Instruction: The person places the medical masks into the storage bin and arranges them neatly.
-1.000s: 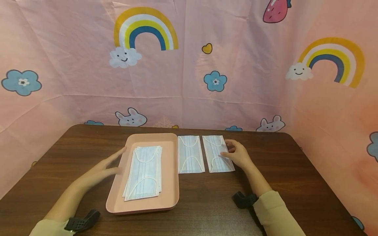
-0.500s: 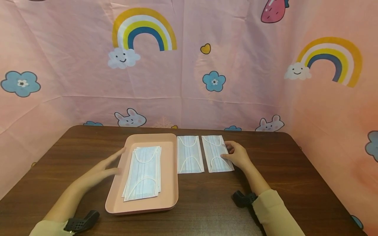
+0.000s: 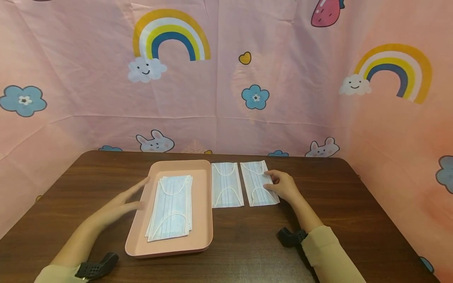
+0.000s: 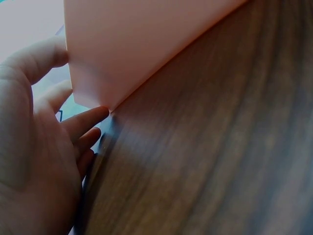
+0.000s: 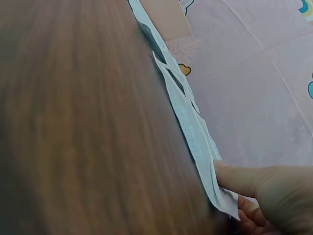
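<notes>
— So what was on the table (image 3: 354,204)?

— Dark wood-grain top, smooth, with rounded corners. A pink tray (image 3: 203,224), a shallow rounded rectangle with a low rim, sat at about 11 o'clock from the person. On it lay a small stack (image 3: 172,208) of pale blue pleated masks, thin and soft, white ear loops on top, the layers slightly fanned.

— And off the tray?

— Two single masks flat on the wood, side by side at 12 to 1 o'clock. The near mask (image 3: 227,184) lay just beside the tray's right rim. The far mask (image 3: 258,184) lay just right of it, a narrow strip of wood between them.

— The hands?

— The left hand (image 3: 122,202) lay open at the tray's left rim, fingers straight, thumb touching the rim; it gripped nothing. The wrist view showed the fingertips (image 4: 93,117) right at the tray's corner. The right hand (image 3: 284,186) rested at the far mask's right edge, fingers loosely bent, fingertips on the mask. The right wrist view showed one finger (image 5: 239,178) pressing the thin edge down on the wood; no pinch was plain.

— Room to move?

— Bare wood stretched wide at 3 o'clock, at 9 o'clock, and along the near edge. A pink printed cloth (image 3: 283,78) closed in the back and both sides.
</notes>
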`<control>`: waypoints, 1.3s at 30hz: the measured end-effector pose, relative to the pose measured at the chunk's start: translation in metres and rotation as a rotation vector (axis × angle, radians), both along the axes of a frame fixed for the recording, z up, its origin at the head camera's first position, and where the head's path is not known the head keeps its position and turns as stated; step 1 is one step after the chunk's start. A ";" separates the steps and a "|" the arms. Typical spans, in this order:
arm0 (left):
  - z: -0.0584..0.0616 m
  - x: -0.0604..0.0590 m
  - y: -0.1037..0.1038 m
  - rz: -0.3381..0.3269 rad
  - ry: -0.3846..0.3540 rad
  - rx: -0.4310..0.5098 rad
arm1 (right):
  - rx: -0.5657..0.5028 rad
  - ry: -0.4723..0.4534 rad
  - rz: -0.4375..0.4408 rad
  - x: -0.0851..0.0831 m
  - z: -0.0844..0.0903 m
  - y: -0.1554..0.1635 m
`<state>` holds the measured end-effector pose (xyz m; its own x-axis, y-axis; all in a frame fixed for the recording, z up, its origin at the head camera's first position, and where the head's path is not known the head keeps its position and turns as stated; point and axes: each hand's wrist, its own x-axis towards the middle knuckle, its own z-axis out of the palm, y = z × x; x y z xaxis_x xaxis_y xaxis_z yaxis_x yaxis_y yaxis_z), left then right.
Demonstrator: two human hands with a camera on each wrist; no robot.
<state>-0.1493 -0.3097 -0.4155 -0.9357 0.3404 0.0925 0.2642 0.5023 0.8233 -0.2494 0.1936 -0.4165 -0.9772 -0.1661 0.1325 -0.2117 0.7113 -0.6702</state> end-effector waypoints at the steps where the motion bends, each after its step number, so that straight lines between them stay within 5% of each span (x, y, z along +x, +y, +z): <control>1: 0.000 0.000 0.000 -0.002 0.001 0.000 | -0.001 -0.006 0.004 0.000 0.000 0.000; 12: 0.000 0.001 -0.001 0.002 -0.001 0.011 | 0.009 -0.054 -0.009 0.001 0.003 -0.003; 19: -0.001 0.000 -0.002 0.005 -0.003 0.003 | 0.002 -0.002 -0.025 0.002 0.004 -0.001; 39: -0.002 -0.001 -0.001 -0.006 0.025 -0.001 | -0.161 0.051 -0.113 0.005 0.005 -0.004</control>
<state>-0.1499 -0.3107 -0.4173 -0.9309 0.3465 0.1157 0.2880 0.5014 0.8159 -0.2449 0.1892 -0.4112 -0.9797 -0.0283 0.1983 -0.1732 0.6171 -0.7676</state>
